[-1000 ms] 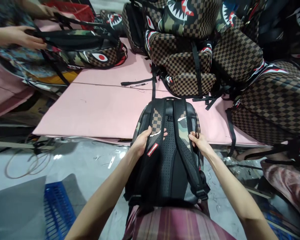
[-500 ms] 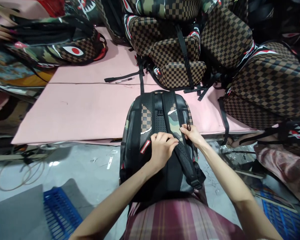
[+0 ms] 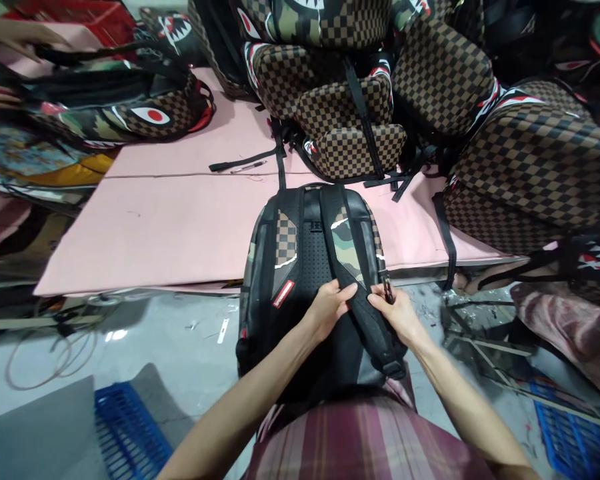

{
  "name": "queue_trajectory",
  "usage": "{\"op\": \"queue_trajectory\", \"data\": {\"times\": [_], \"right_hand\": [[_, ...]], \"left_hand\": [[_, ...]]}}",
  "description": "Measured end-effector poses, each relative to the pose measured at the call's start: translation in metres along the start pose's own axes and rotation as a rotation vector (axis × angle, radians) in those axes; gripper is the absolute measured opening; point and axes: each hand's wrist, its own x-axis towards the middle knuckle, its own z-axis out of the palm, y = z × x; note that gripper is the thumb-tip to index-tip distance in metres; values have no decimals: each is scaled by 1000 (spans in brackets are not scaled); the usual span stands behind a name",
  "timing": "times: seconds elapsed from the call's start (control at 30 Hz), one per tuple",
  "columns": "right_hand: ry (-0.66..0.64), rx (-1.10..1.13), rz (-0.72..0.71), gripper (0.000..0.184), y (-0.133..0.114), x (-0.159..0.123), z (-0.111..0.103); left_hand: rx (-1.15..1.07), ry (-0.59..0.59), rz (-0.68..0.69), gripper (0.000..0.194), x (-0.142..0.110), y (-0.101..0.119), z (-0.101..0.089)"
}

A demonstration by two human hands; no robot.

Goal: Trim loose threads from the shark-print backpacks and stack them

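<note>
A black backpack [image 3: 307, 360] leans upright against the table edge, its back panel and two straps toward me. The left strap [image 3: 285, 243] has a checkered patch and a red-edged label [image 3: 283, 294]; the right shoulder strap [image 3: 347, 243] has a camouflage patch. My left hand [image 3: 327, 310] is closed on the inner edge of the right strap, just below that patch. Against the strap's outer edge, my right hand [image 3: 397, 313] pinches with thumb and fingers. A small dark, slim tool [image 3: 389, 291] sticks up from the right hand; its kind is unclear.
Checkered backpacks [image 3: 545, 173] are piled along the back and right of the pink table [image 3: 180, 233]. A pen [image 3: 249, 167] lies near a loose strap. At left, another person's hands [image 3: 0, 93] hold a shark-face backpack [image 3: 130, 120]. Blue plastic grates [image 3: 130, 427] are on the floor.
Both hands have moved down the right strap. My left hand has turned from lying over the back panel to gripping the strap's inner edge. The view has shifted slightly.
</note>
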Motion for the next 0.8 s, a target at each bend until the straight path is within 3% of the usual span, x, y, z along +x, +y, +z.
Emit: {"op": "queue_trajectory", "data": {"times": [0.1, 0.2, 0.4, 0.53, 0.67, 0.8], "right_hand": [[71, 160, 5, 32, -4, -14, 4], [75, 242, -26, 29, -8, -15, 7], [78, 208, -6, 30, -4, -10, 9], [131, -13, -128, 26, -6, -11, 4], [259, -446, -321, 43, -7, -22, -6], [371, -750, -476, 27, -4, -35, -10]], "left_hand": [[-161, -166, 14, 38, 10, -4, 7], [-236, -256, -3, 39, 18, -9, 4], [-204, -216, 40, 32, 22, -9, -1], [-177, -117, 110, 31, 22, -7, 5], [-176, -61, 162, 29, 23, -9, 15], [-191, -21, 220, 30, 25, -12, 24]]}}
